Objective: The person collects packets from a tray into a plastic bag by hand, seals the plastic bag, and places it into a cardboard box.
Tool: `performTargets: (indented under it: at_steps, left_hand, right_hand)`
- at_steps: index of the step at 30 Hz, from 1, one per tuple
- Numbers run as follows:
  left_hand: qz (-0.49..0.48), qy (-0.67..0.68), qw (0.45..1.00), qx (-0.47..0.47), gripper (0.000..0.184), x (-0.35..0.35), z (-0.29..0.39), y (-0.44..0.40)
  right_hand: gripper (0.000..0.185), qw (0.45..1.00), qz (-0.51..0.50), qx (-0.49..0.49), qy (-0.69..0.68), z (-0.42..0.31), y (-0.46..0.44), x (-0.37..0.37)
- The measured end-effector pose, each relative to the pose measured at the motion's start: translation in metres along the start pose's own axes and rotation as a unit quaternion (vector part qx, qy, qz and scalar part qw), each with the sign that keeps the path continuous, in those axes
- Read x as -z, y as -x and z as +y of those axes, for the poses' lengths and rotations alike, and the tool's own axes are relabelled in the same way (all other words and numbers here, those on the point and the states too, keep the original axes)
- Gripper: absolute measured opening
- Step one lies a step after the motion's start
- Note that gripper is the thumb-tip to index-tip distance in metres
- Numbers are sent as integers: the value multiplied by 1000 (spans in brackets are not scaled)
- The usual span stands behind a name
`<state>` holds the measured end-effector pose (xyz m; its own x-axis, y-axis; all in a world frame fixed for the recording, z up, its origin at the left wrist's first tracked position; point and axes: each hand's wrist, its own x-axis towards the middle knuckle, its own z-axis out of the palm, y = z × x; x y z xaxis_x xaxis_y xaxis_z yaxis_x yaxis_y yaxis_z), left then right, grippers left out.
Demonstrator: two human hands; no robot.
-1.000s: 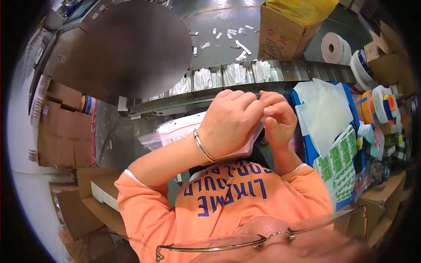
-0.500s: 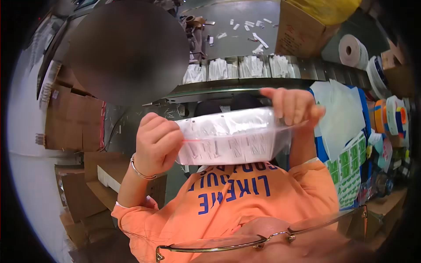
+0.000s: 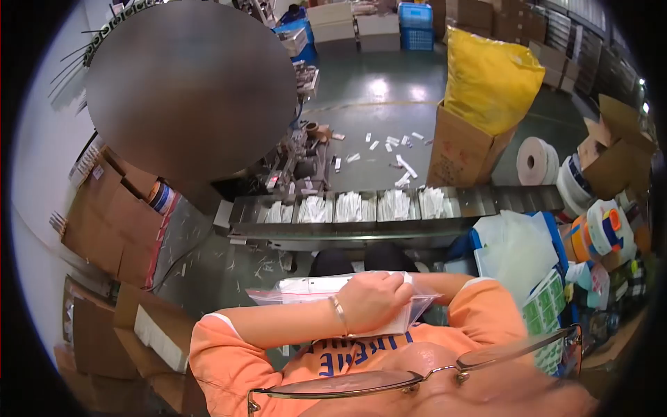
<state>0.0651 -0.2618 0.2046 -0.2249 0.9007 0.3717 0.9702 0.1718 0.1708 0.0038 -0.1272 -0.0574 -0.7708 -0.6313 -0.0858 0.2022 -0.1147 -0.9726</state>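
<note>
A clear zip-lock bag (image 3: 278, 297) with a thin red line along its edge lies across my lap, against my orange shirt. White flat pieces show inside it. My left hand (image 3: 379, 300), a metal bracelet on its wrist, reaches across the bag with fingers curled onto its right part. My right forearm (image 3: 453, 283) comes in from the right and passes behind the bag. The right hand itself is hidden by the bag and my left hand. Beyond my knees runs a metal trough (image 3: 375, 229) whose compartments hold bundles of white strips (image 3: 356, 207).
A carton (image 3: 462, 153) with a yellow bag (image 3: 492, 80) stands beyond the trough. White rolls (image 3: 536, 161) and tape rolls (image 3: 601, 233) sit at right, near a blue crate (image 3: 561, 236) and green-printed sheets (image 3: 544, 304). Open cartons (image 3: 156, 326) stand at left. White scraps litter the floor.
The bag has dropped from raised in front of my chest to my lap. My left hand has moved from its left end across to the right. My right hand has gone out of sight.
</note>
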Motion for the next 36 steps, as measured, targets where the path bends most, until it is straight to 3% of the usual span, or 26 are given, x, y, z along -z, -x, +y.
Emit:
performTargets:
  at_steps: [5, 6, 7, 10, 11, 13, 17, 21, 28, 36]
  left_hand:
    - [-42, 104, 994, 16, 18, -22, -26, -1]
    - [-44, 119, 992, 26, 18, -23, -29, 0]
    - [-46, 134, 989, 35, 17, -24, -32, 0]
    - [-38, 157, 986, 46, 17, -29, -38, -2]
    - [-38, 169, 984, 50, 18, -31, -39, -2]
    - [-33, 187, 981, 47, 17, -38, -47, -2]
    - [3, 203, 978, 39, 12, -34, -47, -3]
    - [14, 190, 981, 29, 8, -8, -49, -2]
    - [76, -94, 986, 116, 9, 75, -72, 95]
    - [157, -135, 964, 169, 11, 85, -80, 159]
  right_hand:
    - [33, 996, 39, 45, 73, 20, -4, 26]
    - [28, 920, 39, 184, 345, -83, 39, 12]
    - [26, 980, 180, 41, 67, -131, 61, -1]
    - [29, 968, 109, 213, 70, -187, 119, -10]
    - [28, 935, 124, 225, 247, -200, 130, -22]
    - [21, 800, 173, 234, 524, -209, 139, -41]
    - [22, 760, 184, 278, 558, -198, 137, -38]
    - [23, 758, 190, 305, 544, -227, 136, -41]
    - [24, 781, 254, 291, 490, -227, 148, -29]
    - [23, 809, 233, 287, 457, -223, 129, -37]
